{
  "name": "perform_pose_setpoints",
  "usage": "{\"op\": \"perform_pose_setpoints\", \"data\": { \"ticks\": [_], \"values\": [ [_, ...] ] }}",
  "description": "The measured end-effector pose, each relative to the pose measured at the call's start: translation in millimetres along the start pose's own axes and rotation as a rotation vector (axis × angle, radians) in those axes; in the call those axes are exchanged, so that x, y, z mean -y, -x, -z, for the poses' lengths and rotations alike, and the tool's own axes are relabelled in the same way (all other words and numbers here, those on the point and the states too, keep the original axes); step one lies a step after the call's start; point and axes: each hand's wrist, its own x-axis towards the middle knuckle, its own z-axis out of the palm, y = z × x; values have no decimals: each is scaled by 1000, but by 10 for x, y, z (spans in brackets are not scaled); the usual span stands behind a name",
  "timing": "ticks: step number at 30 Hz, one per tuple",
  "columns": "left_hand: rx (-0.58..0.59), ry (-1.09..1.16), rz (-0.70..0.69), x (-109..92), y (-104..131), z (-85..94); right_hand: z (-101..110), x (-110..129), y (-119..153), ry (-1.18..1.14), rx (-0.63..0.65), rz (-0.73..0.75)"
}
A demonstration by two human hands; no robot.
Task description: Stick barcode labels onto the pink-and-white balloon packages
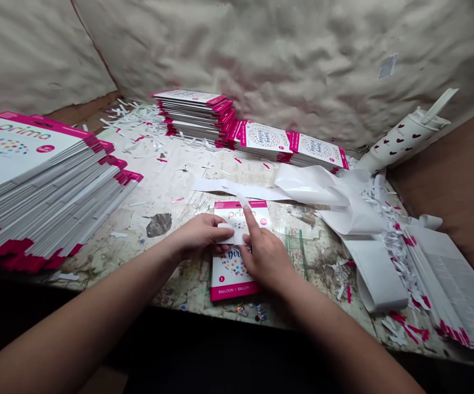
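Note:
A flat white and pink balloon packet lies in front of me, its top edge pointing away. Over its middle, my left hand pinches a small white strip between thumb and fingers. My right hand holds the strip's other side near its thumb, its index finger stretched forward. At that fingertip is a narrow translucent strip, which looks like tape; whether it is stuck to the finger I cannot tell. Both hands partly cover the packet's printed front.
Stacks of like packets stand at left, at the back and at right. A long white backing ribbon curls across the right side. A tumbler with hearts leans in the back right corner. Paper scraps litter the worktable.

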Motion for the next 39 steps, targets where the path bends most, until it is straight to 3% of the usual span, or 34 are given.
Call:
{"op": "perform_pose_setpoints", "data": {
  "ticks": [7, 14, 24, 29, 31, 35, 37, 39],
  "values": [
    [-83, -223, -7, 91, -134, -88, 112, -199, 130, -128, 155, 128],
    [-72, -243, 8, 44, -138, -104, 214, -447, 239, -198, 167, 173],
    [-48, -389, -3, -24, -215, -216, 148, -455, 272, -196, 165, 162],
    [-62, -515, -45, -32, -139, -197, 121, -447, 281, -161, 122, 241],
    [-108, -613, -163, 45, -52, -209, 107, -446, 280, -178, 128, 235],
    [-476, -1039, -661, 414, 157, -361, 87, -448, 292, -234, 111, 219],
    [-558, -1219, -705, 621, 217, -470, 104, -452, 295, -286, 117, 208],
    [-531, -1323, -642, 761, 235, -553, 154, -459, 271, -399, 123, 161]
  ]
}}
